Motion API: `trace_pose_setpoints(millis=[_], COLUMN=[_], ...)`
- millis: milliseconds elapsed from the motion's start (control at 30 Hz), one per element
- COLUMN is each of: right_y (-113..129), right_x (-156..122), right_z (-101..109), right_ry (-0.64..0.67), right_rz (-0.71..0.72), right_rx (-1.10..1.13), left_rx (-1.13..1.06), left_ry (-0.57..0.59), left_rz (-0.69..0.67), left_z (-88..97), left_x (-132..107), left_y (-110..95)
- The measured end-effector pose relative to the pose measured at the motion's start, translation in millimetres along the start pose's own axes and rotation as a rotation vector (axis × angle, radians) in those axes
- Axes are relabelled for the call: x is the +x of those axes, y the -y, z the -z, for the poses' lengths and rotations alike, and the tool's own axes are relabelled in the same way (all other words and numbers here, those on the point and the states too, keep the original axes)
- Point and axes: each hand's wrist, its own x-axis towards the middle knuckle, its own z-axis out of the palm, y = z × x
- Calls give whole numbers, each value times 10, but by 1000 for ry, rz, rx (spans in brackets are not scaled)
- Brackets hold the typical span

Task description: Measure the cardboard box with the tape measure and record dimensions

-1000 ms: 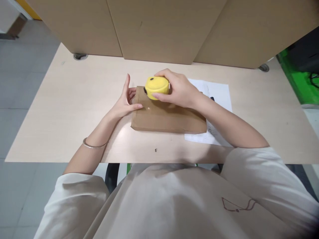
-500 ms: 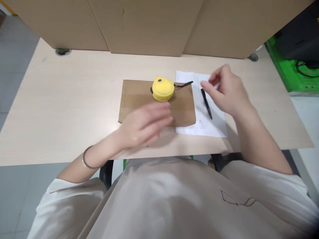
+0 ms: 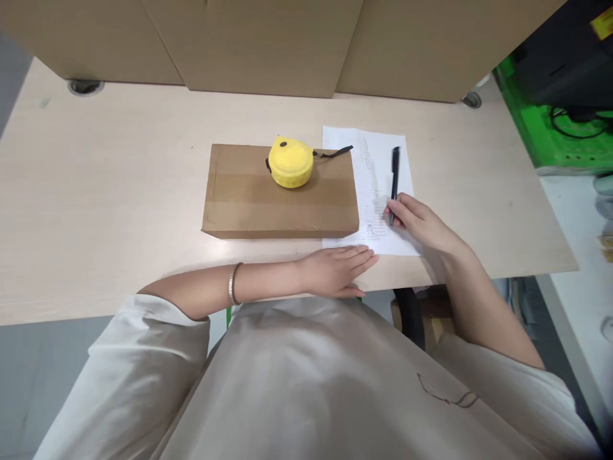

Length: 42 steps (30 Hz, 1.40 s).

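Observation:
A flat brown cardboard box (image 3: 249, 198) lies on the pale wooden desk (image 3: 105, 204). On its far edge rests a round yellow tape measure (image 3: 290, 164) with a black strap. To the right lies a printed white sheet (image 3: 378, 160). My right hand (image 3: 419, 223) is closed on the lower end of a black pen (image 3: 394, 179), whose tip rests on the sheet. My left hand (image 3: 335, 271) lies flat with fingers stretched out on the desk's near edge, touching the sheet's lower left corner. A silver bracelet (image 3: 234, 283) is on that wrist.
Tan partition panels (image 3: 263, 45) stand along the desk's far edge, with cable grommets at the back left (image 3: 85, 86) and back right (image 3: 472, 99). A green crate (image 3: 550, 134) with dark equipment sits beyond the desk's right end.
My right hand let go of the tape measure, moved right and took hold of the pen. My left hand left the box's edge and came down flat at the desk's front.

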Motion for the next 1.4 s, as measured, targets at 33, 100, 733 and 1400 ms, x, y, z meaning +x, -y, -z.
trace_pose_setpoints(millis=[33, 100, 733, 1400], right_y=[-24, -65, -68, -144], right_x=[-45, -131, -321, -288], right_z=[-19, -91, -290, -289], right_ry=[13, 21, -24, 8], right_rz=[16, 50, 108, 99], right_rx=[159, 370, 280, 318], left_rx=[-21, -45, 33, 8], left_ry=[1, 7, 135, -80], left_rz=[9, 22, 17, -57], left_z=[-8, -23, 49, -121], left_x=[1, -1, 72, 93], left_y=[-1, -3, -24, 119])
